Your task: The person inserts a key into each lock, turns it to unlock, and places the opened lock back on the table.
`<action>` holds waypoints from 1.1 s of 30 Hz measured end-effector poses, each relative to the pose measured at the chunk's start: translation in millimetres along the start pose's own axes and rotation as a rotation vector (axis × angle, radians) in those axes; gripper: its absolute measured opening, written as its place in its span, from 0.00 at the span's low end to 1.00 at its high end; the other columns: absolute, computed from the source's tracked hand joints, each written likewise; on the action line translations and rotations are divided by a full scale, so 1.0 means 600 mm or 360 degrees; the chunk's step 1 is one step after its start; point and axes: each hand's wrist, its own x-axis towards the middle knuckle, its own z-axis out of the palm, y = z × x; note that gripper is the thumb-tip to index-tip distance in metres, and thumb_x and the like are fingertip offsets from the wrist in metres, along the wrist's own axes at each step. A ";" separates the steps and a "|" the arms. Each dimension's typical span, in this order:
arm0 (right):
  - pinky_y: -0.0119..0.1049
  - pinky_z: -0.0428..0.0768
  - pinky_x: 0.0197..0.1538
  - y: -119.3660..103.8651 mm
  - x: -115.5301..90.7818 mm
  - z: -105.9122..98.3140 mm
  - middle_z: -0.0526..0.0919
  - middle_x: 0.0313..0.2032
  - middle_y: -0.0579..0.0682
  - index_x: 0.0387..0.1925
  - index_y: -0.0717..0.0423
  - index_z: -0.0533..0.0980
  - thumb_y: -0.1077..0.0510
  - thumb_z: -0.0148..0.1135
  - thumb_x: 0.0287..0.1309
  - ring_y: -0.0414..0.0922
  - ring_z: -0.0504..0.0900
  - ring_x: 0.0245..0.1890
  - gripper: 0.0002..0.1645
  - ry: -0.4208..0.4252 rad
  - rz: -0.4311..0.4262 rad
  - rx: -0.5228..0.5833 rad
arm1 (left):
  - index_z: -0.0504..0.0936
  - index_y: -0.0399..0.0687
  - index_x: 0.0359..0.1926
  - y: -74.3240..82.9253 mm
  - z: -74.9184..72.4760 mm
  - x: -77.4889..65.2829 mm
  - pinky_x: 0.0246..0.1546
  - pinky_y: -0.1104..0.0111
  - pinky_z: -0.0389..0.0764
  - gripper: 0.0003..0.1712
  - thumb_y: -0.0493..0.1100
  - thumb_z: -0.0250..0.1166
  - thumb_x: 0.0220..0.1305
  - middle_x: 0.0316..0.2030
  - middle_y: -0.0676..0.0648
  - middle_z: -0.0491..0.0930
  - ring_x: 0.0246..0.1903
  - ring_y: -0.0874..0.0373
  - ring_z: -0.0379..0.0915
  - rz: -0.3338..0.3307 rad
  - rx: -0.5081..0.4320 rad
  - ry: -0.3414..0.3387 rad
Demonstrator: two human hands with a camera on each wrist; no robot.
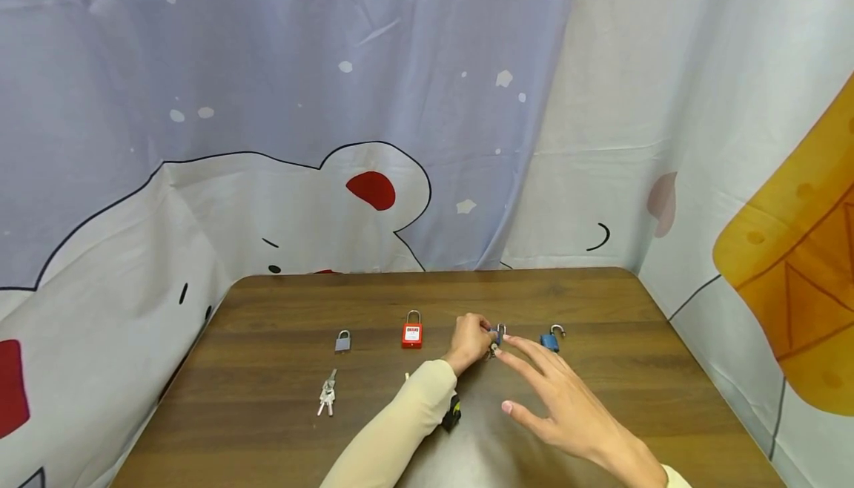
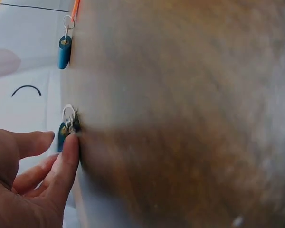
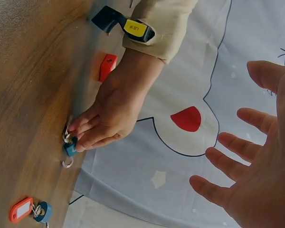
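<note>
My left hand [image 1: 472, 338] pinches a small blue padlock [image 3: 70, 147] at the middle right of the table. Small metal keys [image 3: 66, 134] hang at the lock's near end, against the fingertips. In the left wrist view, the thumb lies beside the lock and the index fingertip reaches the keys. The lock's silver shackle [image 1: 502, 329] sticks up past the fingers. My right hand [image 1: 567, 399] hovers just right of the left, fingers spread and holding nothing. Beyond it lies a second blue padlock [image 1: 550, 342] with its shackle swung open; an orange key tag [image 3: 21, 210] is attached.
Further left sit a red padlock [image 1: 411, 334] and a small grey padlock [image 1: 343, 342]. A bunch of keys [image 1: 328, 393] lies in front of the grey one. The wooden table [image 1: 267, 429] ends at a printed curtain [image 1: 280, 87]. A black-and-yellow wrist strap [image 1: 451, 412] hangs from the left sleeve.
</note>
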 end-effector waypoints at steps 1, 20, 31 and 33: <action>0.45 0.64 0.61 0.000 0.000 0.001 0.60 0.68 0.43 0.67 0.39 0.60 0.43 0.64 0.52 0.46 0.64 0.66 0.41 -0.0002 0.0001 0.0000 | 0.84 0.42 0.27 0.000 -0.001 0.000 0.22 0.76 0.73 0.06 0.40 0.71 0.47 0.22 0.49 0.83 0.21 0.64 0.74 0.0001 0.0007 0.0004; 0.46 0.65 0.61 -0.007 0.027 -0.013 0.63 0.67 0.46 0.65 0.44 0.63 0.44 0.64 0.52 0.46 0.65 0.65 0.39 0.0080 -0.0067 0.0018 | 0.83 0.49 0.37 0.022 -0.067 -0.011 0.32 0.73 0.77 0.09 0.46 0.65 0.55 0.30 0.54 0.84 0.30 0.64 0.79 0.0224 0.0084 -0.0014; 0.47 0.68 0.59 -0.014 0.055 -0.026 0.62 0.67 0.45 0.66 0.42 0.61 0.45 0.64 0.53 0.46 0.65 0.65 0.40 0.0076 -0.0041 0.0064 | 0.80 0.52 0.47 0.041 -0.143 -0.053 0.41 0.66 0.79 0.18 0.53 0.61 0.59 0.41 0.52 0.82 0.42 0.57 0.80 0.0462 0.0172 0.0008; 0.48 0.69 0.59 -0.016 0.059 -0.027 0.62 0.67 0.45 0.66 0.43 0.61 0.45 0.63 0.53 0.46 0.65 0.65 0.40 0.0077 -0.0040 0.0073 | 0.80 0.52 0.47 0.045 -0.157 -0.062 0.41 0.66 0.79 0.18 0.53 0.61 0.59 0.41 0.52 0.82 0.42 0.58 0.79 0.0502 0.0194 0.0041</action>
